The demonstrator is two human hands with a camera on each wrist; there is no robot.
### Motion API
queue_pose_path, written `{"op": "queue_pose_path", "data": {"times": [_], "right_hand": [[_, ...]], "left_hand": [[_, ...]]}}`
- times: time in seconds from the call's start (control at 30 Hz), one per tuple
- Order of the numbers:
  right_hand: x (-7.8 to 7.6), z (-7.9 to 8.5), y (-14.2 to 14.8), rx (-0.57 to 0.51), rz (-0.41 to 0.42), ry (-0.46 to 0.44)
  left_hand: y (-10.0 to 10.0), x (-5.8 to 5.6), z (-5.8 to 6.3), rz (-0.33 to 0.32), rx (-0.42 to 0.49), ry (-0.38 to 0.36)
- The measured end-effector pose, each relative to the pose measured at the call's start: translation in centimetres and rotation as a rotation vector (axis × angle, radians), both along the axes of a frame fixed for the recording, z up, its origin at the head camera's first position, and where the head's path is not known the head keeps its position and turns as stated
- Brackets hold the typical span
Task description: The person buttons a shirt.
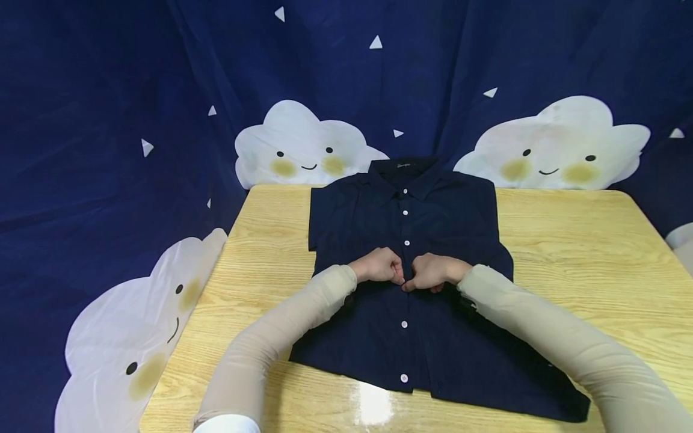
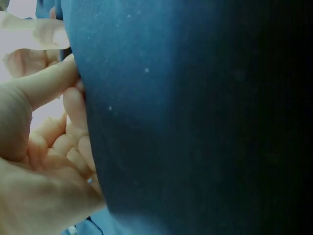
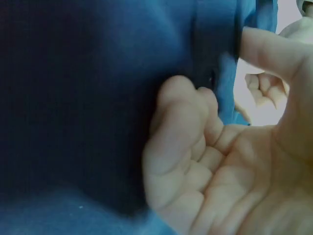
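Observation:
A dark navy short-sleeved shirt (image 1: 357,325) lies front up, its collar at the far side and white buttons (image 1: 404,324) down the middle. At mid-front, my left hand (image 1: 381,265) pinches the shirt's front edge between thumb and finger. My right hand (image 1: 434,270) grips the front placket from the other side, its thumb tip close to the left fingertips. In the left wrist view, the left thumb (image 2: 51,81) lies against raised cloth. In the right wrist view, curled right fingers (image 3: 178,132) are at the placket, beside a small dark slit (image 3: 212,78). Fingers hide where both hands meet.
A light wood table (image 1: 568,252) carries the shirt. The shirt's lower right corner (image 1: 568,400) spreads toward the near side, under the right forearm. Behind and to the left hangs a navy curtain (image 1: 325,54) with white smiling clouds (image 1: 303,138). Beige sleeves (image 1: 292,325) cover both forearms.

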State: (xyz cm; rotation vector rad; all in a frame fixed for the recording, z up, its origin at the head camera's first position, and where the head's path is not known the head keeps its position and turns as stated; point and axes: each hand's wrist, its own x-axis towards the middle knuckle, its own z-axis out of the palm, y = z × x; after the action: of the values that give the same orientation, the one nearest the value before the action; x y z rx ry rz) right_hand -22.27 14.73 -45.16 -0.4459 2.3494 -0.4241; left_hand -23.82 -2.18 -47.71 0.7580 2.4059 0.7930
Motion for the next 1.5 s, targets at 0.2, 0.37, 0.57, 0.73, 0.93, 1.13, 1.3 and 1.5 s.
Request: {"op": "queue_pose_path", "data": {"times": [0.2, 0.37, 0.57, 0.73, 0.93, 1.13, 1.3, 1.5], "right_hand": [[0.2, 0.4, -0.3, 0.015, 0.009, 0.002], [0.4, 0.4, -0.4, -0.015, -0.017, 0.057], [0.5, 0.0, -0.2, -0.05, -0.071, 0.09], [0.6, 0.0, 0.2, -0.091, -0.086, 0.04], [0.8, 0.2, 0.6, -0.08, -0.07, 0.013], [0.9, 0.0, 0.8, -0.099, -0.028, 0.07], [0.9, 0.1, 0.7, -0.101, -0.046, 0.081], [0.7, 0.9, 0.8, -0.137, -0.096, 0.006]], "left_hand": [[0.3, 0.3, 0.3, 0.0, -0.032, 0.01], [0.7, 0.8, 0.6, 0.009, -0.067, 0.041], [0.9, 1.0, 0.8, 0.015, -0.099, 0.041], [0.9, 1.0, 0.9, 0.02, -0.106, 0.014], [0.9, 1.1, 1.2, 0.056, -0.097, -0.027], [0.8, 1.1, 1.0, -0.011, -0.05, 0.025], [0.7, 1.1, 0.9, -0.105, -0.014, 0.053], [0.9, 1.3, 0.8, -0.047, -0.04, 0.079]]}}
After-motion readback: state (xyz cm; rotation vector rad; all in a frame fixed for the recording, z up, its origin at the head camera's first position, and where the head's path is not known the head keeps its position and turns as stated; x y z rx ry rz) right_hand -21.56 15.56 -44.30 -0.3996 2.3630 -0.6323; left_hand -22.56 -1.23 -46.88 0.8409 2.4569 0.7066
